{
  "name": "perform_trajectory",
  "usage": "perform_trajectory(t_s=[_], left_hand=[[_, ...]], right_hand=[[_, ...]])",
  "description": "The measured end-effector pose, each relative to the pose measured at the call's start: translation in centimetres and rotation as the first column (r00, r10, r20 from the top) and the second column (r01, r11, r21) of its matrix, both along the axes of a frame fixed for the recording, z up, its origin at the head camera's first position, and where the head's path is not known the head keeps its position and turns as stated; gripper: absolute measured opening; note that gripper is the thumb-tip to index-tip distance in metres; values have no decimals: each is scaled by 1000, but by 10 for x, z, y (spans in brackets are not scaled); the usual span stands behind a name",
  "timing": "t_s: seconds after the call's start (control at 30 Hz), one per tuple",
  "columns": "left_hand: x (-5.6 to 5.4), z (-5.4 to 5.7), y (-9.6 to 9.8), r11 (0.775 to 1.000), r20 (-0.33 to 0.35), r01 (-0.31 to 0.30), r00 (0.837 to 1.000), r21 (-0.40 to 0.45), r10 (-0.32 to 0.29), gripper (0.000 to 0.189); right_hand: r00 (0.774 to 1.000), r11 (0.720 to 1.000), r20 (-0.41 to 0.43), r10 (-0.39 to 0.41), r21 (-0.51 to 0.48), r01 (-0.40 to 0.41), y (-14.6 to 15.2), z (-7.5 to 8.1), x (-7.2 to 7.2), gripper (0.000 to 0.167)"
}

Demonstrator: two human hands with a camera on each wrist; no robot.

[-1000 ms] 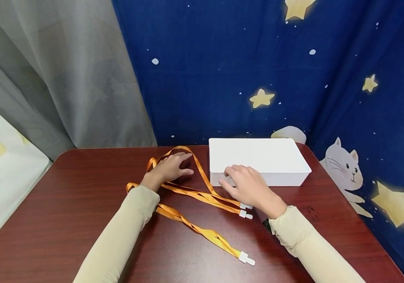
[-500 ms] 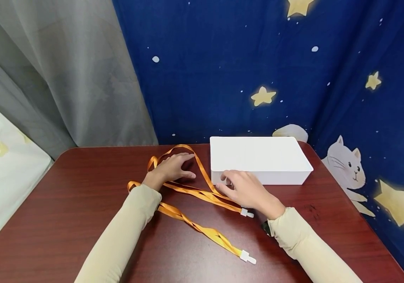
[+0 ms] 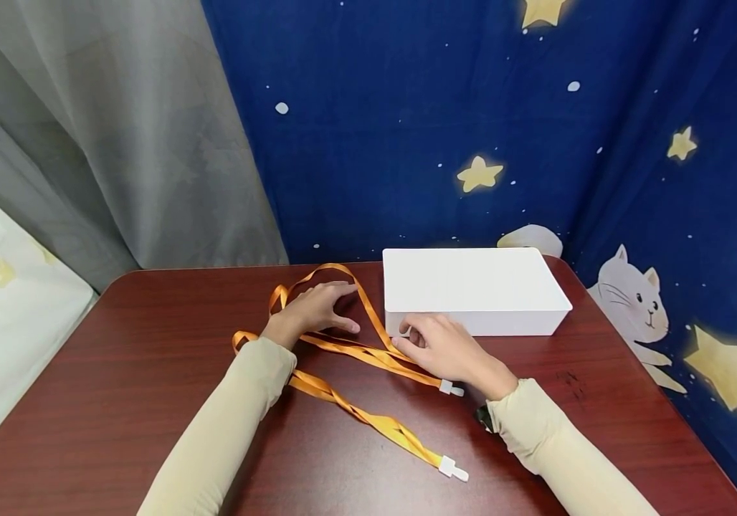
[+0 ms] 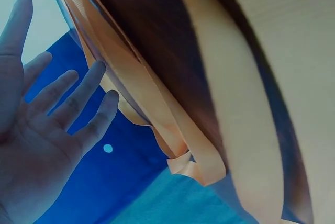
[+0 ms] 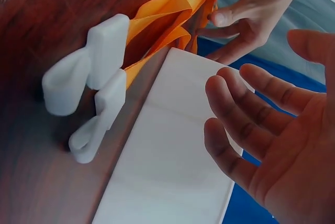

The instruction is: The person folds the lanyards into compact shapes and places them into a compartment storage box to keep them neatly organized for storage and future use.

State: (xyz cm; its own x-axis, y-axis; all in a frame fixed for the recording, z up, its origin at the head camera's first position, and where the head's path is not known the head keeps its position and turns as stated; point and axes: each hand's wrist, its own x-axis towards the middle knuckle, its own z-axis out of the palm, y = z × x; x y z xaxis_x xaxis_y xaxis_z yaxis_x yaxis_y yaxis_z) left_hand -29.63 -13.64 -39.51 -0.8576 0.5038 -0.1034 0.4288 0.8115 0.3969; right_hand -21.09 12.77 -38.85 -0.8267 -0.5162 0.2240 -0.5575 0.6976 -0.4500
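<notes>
Orange lanyards lie on the brown table (image 3: pixel 117 387). The front lanyard (image 3: pixel 394 432) runs diagonally to a white plastic clip (image 3: pixel 449 467). Behind it, the back lanyards (image 3: pixel 368 354) loop round toward the far edge. My left hand (image 3: pixel 313 308) hovers over those loops, fingers spread and holding nothing; its wrist view shows the straps (image 4: pixel 241 93) beside the fingers. My right hand (image 3: pixel 446 349) is over the clip end, its fingers loosely bent and nothing in them. In the right wrist view, two white clips (image 5: pixel 108 51) show beside the hand; the head view hides one of them.
A white box (image 3: pixel 472 279) stands at the back right, just beyond my right hand. Behind the table's far edge hang a grey curtain (image 3: pixel 136 143) and a blue star-patterned curtain (image 3: pixel 368 129).
My right hand has come slightly down and left, its fingers bending a little more, and now covers one back clip. My left hand has barely moved. The lanyards lie as before.
</notes>
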Motion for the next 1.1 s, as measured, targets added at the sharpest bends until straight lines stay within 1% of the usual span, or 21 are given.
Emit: perform_trajectory(t_s=[0.2,0.53,0.73,0.9,1.1], left_hand=[[0,1,3,999,1,39,999,-1,-39,89],[4,0,7,999,45,53,998,-10,-53,91],[3,-3,8,997,39,77,996,-13,-76,94],[4,-6,11,995,39,99,994,-31,-98,93],[5,-4,14,993,37,106,994,-49,-104,89]], right_hand=[[999,999,32,29,-30,-28,0,-4,-3,16],[999,1000,50,21,-3,-21,0,-15,-5,16],[997,1000,68,26,7,-26,0,-20,-7,13],[997,998,65,35,53,-38,1,-26,-8,11],[998,994,57,22,101,-28,-1,-26,-6,18]])
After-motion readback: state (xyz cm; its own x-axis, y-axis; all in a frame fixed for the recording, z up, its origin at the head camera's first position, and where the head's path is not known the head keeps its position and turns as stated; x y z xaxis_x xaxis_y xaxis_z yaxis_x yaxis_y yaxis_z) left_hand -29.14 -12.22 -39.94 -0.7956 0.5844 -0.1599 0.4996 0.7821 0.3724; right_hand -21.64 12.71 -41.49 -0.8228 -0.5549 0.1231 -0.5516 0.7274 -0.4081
